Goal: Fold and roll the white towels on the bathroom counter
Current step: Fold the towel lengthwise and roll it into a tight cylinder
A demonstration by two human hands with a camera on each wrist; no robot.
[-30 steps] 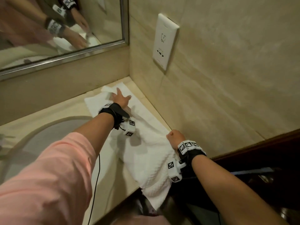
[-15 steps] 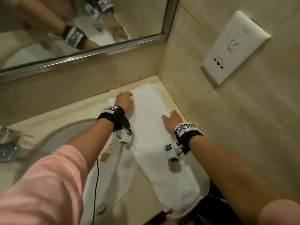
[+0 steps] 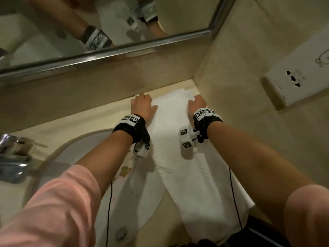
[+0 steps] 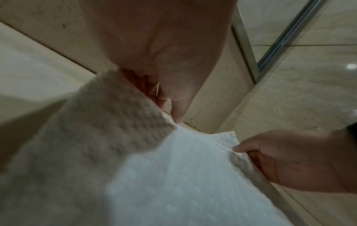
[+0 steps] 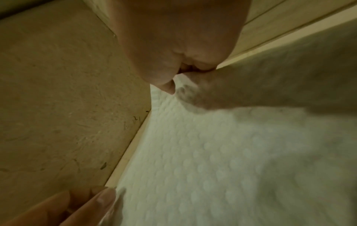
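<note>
1. Counter point(image 3: 74, 125): beige stone, hard and smooth. It runs into the corner where the mirror point(image 3: 106, 24) wall meets the side wall. Cloth will likely slide on it if you drag.
2. Towel point(image 3: 178, 157): white waffle weave, already folded into a long narrow strip. It lies on the counter from the back corner toward you, and the near end hangs off the front edge. Judged light, soft and floppy, with no stiffness, so it won't hold shape unless pressed. Part of it also drapes toward the sink point(image 3: 53, 157).
3. Left hand point(image 3: 141, 106): at the far-left corner of the strip. Fingers are curled with the thumb pinching the edge, and the corner is lifted off the counter in the left wrist view.
4. Right hand point(image 3: 196, 103): at the far-right corner, thumb and fingers pinching the hem. The grip is narrow.
5. Hold advice: keep both pinches at the far corners, near the hem, where the layers stack. Roll toward yourself with even tension or the layers will skew.
</note>
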